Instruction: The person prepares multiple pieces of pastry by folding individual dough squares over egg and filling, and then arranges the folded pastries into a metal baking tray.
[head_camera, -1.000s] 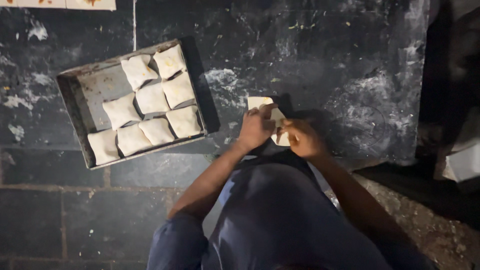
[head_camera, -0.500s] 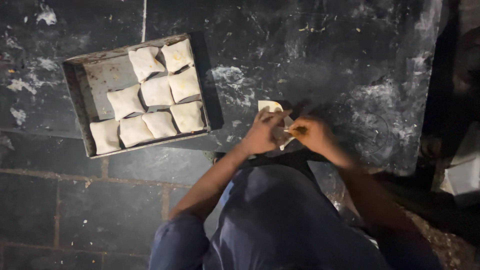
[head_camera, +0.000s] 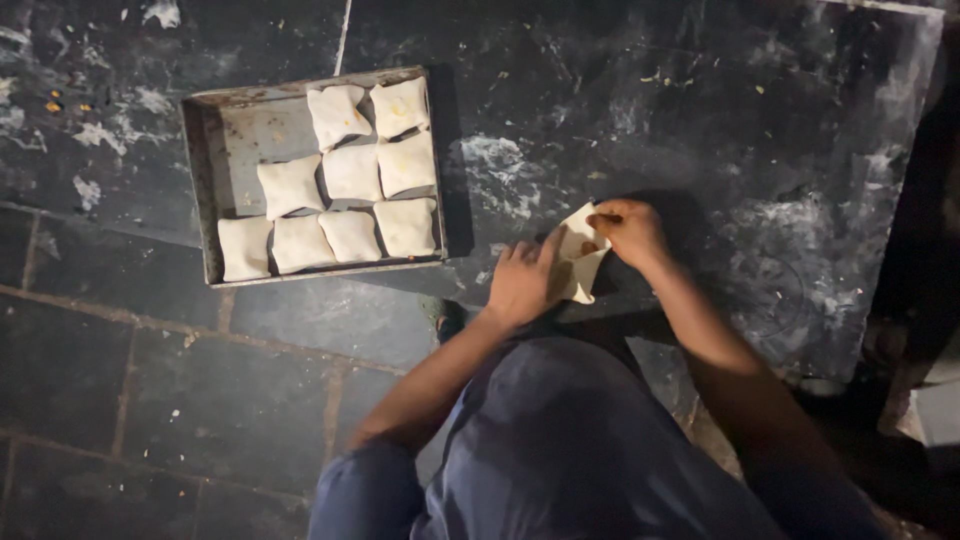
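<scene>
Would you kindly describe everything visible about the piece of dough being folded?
The dough piece is a pale, thin, roughly square sheet, tilted like a diamond on the dark floured slab. The right hand presses its upper right edge; the left hand holds its left side. A small orange-brown spot, perhaps filling, shows near the right fingers.

Dark stone floor (head_camera: 150, 400) of large square slabs, split by pale grout lines. Dim light overall, brightest near the top left, fading to near black along the right edge. White floury smears (head_camera: 500, 175) across a raised black slab (head_camera: 700, 110) serving as work surface (scuffed, dusted, flecked with crumbs). Small orange specks (head_camera: 50, 105) at far left. Rough gravelly ground at lower right, beside a pale, blurred object (head_camera: 935, 410), too dim to identify.
</scene>
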